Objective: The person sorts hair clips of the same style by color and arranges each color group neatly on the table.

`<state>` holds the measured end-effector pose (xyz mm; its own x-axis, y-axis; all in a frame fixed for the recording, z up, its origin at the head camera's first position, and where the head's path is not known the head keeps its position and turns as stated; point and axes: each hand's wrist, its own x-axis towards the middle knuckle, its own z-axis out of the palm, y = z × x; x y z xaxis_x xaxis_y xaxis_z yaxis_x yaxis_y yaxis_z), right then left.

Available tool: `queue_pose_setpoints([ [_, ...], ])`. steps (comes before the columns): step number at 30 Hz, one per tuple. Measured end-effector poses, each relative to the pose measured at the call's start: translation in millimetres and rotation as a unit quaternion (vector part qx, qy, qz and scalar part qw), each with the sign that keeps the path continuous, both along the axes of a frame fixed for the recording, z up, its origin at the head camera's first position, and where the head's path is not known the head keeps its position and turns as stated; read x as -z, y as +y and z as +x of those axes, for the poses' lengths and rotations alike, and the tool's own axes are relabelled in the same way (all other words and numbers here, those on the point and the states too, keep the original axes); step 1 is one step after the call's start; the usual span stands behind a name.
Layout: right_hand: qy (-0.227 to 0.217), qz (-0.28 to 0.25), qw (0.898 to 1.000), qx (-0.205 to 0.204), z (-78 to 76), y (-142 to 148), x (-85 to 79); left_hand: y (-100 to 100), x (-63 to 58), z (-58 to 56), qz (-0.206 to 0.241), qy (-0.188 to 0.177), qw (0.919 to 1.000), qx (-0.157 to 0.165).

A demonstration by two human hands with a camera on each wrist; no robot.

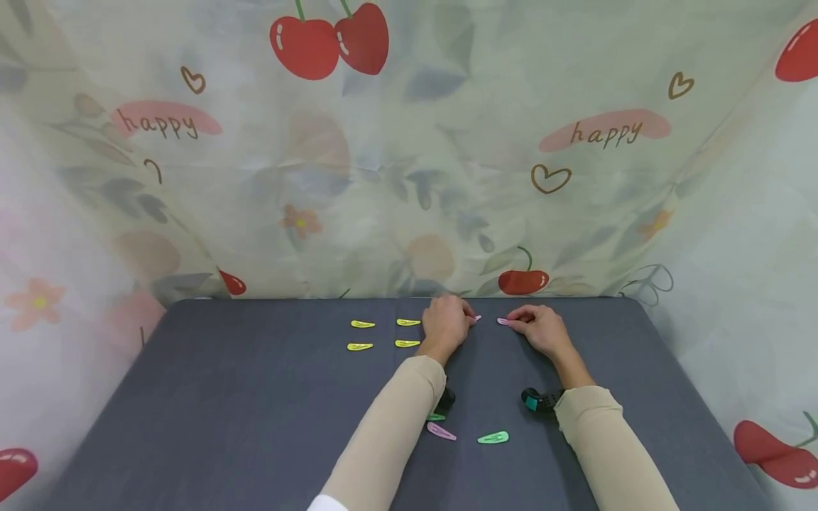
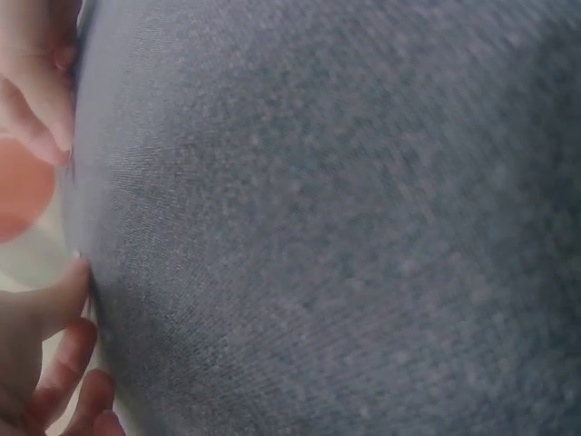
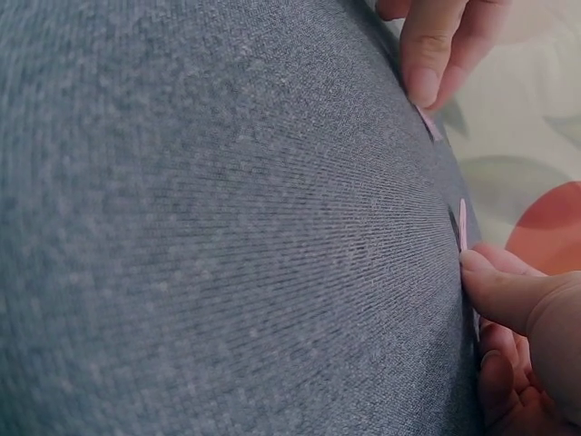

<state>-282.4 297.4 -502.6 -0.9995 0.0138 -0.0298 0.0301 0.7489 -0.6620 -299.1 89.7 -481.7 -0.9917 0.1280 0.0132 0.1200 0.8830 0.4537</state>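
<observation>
Near the back edge of the grey table my left hand [image 1: 445,324] pinches a pink snap hair clip [image 1: 477,318] between thumb and fingers, low at the cloth. A short way to the right, my right hand [image 1: 542,328] pinches a second pink hair clip [image 1: 503,321] by its right end. In the right wrist view this pink clip [image 3: 463,222] sticks out past the thumb and finger, and the other one [image 3: 428,123] points from the left hand's fingertips. The left wrist view shows both hands at the far table edge, their clips mostly hidden.
Several yellow hair clips [image 1: 361,324] lie in two rows left of my left hand. Nearer the front are a pink clip [image 1: 442,431], a green clip [image 1: 493,438] and another green clip [image 1: 437,417] partly behind the left sleeve. A patterned curtain [image 1: 383,177] borders the table's back.
</observation>
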Motion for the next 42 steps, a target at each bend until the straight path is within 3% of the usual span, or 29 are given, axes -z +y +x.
queue_pose_setpoints([
  [10, -0.001, -0.011, 1.000, 0.000, -0.8, 0, 2.5, 3, 0.7, 0.9, 0.008, -0.018, 0.9996, 0.020],
  [15, 0.001, -0.008, 1.000, 0.001, -1.0, -1, 2.5, 2, -1.5, 0.8, 0.002, -0.007, 0.9996, 0.028],
  [20, 0.006, -0.006, 1.000, -0.002, 0.0, -2, 2.2, -1, -11.9, 3.1, -0.025, 0.024, 0.9976, 0.059],
  [25, 0.015, -0.001, 1.000, -0.004, 1.1, -3, 1.9, -11, -30.7, 8.4, -0.060, 0.076, 0.9903, 0.100],
  [32, 0.008, 0.004, 1.000, -0.005, 1.3, -2, 2.7, -33, -49.4, 21.7, -0.100, 0.099, 0.9797, 0.143],
  [38, 0.010, 0.001, 1.000, -0.001, 0.8, -3, 4.3, -64, -56.0, 39.8, -0.140, 0.140, 0.9623, 0.186],
  [42, 0.013, -0.001, 1.000, -0.004, 1.9, -3, 2.7, -86, -55.8, 54.4, -0.147, 0.156, 0.9551, 0.205],
])
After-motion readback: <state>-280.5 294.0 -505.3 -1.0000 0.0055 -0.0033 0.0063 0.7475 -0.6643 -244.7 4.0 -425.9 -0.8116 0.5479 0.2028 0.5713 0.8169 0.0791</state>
